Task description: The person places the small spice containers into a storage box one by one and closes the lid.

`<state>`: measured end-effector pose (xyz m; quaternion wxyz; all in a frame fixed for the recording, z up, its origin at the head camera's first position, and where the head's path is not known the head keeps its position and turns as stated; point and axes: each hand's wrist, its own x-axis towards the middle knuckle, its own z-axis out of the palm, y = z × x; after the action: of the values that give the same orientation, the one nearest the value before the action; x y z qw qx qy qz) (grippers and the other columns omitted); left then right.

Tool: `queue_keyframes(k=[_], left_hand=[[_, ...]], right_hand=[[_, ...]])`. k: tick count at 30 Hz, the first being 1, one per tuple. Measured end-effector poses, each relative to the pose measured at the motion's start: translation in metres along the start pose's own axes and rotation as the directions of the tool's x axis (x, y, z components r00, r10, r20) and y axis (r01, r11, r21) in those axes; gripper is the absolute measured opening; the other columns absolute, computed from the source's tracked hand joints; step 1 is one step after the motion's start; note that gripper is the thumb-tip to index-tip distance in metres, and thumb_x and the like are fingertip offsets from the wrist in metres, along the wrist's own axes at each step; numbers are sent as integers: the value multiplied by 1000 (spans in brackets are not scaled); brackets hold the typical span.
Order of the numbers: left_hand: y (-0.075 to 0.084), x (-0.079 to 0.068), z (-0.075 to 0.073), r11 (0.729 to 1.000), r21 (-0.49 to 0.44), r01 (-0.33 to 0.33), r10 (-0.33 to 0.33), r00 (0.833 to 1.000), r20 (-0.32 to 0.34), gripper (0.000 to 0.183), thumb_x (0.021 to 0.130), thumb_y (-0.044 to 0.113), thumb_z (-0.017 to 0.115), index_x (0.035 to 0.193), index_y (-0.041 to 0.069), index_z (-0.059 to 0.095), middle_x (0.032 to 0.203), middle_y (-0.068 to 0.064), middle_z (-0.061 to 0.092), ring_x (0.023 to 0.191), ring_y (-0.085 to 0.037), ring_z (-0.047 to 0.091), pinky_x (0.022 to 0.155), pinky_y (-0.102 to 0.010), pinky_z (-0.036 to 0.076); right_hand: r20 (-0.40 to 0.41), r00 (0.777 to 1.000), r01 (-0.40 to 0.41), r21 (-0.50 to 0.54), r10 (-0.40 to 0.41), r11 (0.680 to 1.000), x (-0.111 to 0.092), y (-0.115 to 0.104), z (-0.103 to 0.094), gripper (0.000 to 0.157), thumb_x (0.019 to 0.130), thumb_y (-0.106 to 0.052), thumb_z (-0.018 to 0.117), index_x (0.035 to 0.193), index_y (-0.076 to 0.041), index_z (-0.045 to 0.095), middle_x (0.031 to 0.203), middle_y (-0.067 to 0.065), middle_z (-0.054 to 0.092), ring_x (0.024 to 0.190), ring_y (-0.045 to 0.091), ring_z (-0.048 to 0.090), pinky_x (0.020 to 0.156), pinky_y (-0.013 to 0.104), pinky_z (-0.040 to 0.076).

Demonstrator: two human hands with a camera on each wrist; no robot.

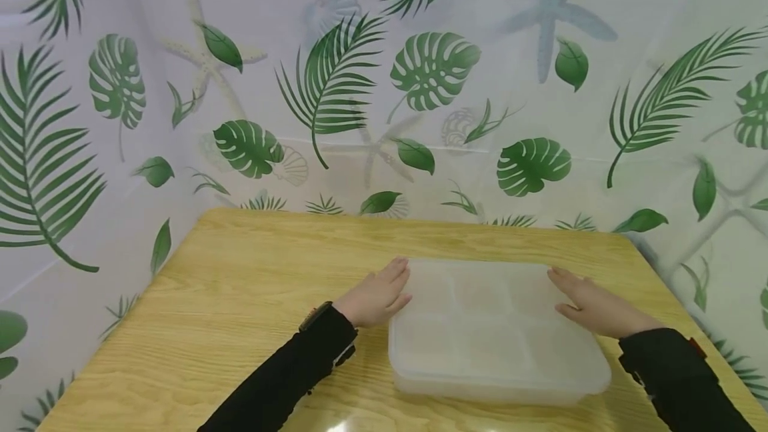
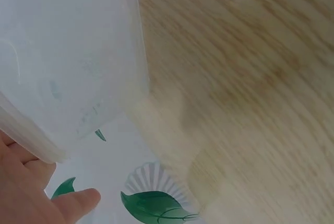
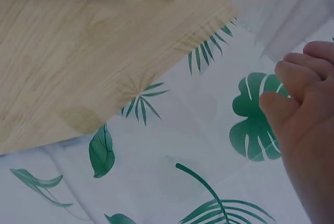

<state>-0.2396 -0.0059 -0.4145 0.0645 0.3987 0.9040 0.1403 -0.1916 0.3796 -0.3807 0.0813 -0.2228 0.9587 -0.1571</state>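
A low, translucent white plastic box (image 1: pixel 489 325) with a lid stands on the wooden table. Through its lid show several compartments in two rows. My left hand (image 1: pixel 375 293) lies at the box's far left corner, fingers straight along the edge. On the opposite side, my right hand (image 1: pixel 600 302) reaches to the far right corner with its fingers extended. In the left wrist view, the left hand (image 2: pixel 31 185) is at the box's rim (image 2: pixel 31 130), some fingertips hidden behind it. The right hand (image 3: pixel 308 104) shows its thumb apart from the fingers in the right wrist view.
The yellow wood-grain table (image 1: pixel 240 299) extends left of the box and behind it. A white curtain (image 1: pixel 372 85) printed with green leaves, shells and starfish hangs around the table's back and sides. The table's right edge runs near the right forearm (image 1: pixel 678 372).
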Motion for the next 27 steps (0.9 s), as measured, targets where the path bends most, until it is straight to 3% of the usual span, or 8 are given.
queue_keyframes(k=[5,13,17,22,27], left_hand=[[1,2,2,1000,18,-6,6,1000,-2,56,100,36,22,142,-1,17,151,-14,7,138,-21,1,105,-48,19],[-2,-2,3,1000,10,-13,13,1000,-13,56,100,35,21,142,-2,16,151,-15,7,138,-22,2,107,-41,15],[-1,-5,2,999,29,-15,16,999,-30,55,100,34,21,141,-2,18,151,-15,8,138,-23,4,107,-38,14],[5,-9,0,998,55,23,-19,998,-63,54,100,35,21,141,-1,21,150,-14,11,138,-22,7,106,-44,19],[19,-23,4,988,155,6,0,999,-44,56,99,38,23,141,0,25,150,-15,15,138,-22,9,103,-51,22]], right_hand=[[6,1000,-22,6,22,1000,2,-1,6,55,88,-3,44,132,19,21,137,41,16,125,53,19,98,60,20],[13,1000,-5,-77,6,997,5,-7,11,52,84,2,46,129,21,26,134,41,22,122,52,25,91,54,33],[2,1000,1,-71,-1,997,6,-9,12,52,84,2,46,129,21,26,135,41,22,123,52,24,94,56,29],[-27,999,-27,3,27,1000,5,-7,12,53,87,-1,43,132,18,23,138,39,19,126,50,21,98,58,23],[-83,994,-63,84,70,995,-13,-7,23,53,95,-17,41,135,14,23,140,36,16,127,50,18,98,59,20]])
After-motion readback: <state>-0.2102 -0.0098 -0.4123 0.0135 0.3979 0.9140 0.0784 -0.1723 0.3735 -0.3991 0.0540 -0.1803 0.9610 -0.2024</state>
